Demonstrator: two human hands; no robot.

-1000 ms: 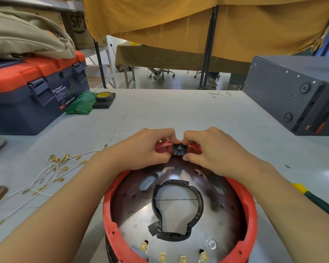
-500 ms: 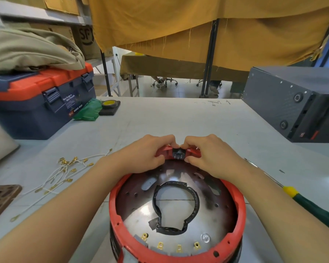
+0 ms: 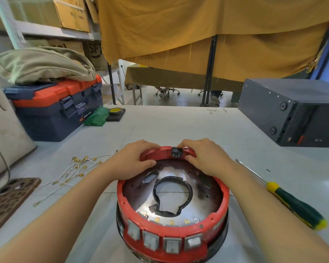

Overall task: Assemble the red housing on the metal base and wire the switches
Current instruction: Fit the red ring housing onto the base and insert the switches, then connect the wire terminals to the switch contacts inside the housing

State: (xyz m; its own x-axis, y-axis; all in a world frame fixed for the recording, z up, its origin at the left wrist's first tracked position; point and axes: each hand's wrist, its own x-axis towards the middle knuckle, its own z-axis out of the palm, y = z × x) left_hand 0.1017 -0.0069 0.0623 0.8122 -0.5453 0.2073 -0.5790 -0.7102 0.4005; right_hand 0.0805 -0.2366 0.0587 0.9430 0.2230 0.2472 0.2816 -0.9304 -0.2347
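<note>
A round red housing [image 3: 223, 202] sits on a metal base [image 3: 196, 211] near the table's front edge. Several grey rocker switches [image 3: 171, 244] line its near wall, with brass terminals showing inside. A black taped ring [image 3: 172, 196] lies in the base's middle. At the far rim sits a small black part [image 3: 176, 152]. My left hand [image 3: 133, 160] grips the far rim to the left of it, thumb inside. My right hand [image 3: 205, 158] grips the rim just right of it, fingertips by the black part.
White wires with brass terminals [image 3: 74, 168] lie to the left. A green and yellow screwdriver [image 3: 292, 202] lies to the right. A blue and red toolbox [image 3: 53, 109], yellow tape roll [image 3: 115, 111], dark grey box [image 3: 292, 111] and brown perforated object [image 3: 6, 198] surround the work area.
The view has tilted so the housing's near wall with its switches now shows. Both hands have stayed on the far rim, spreading slightly apart around the black part.
</note>
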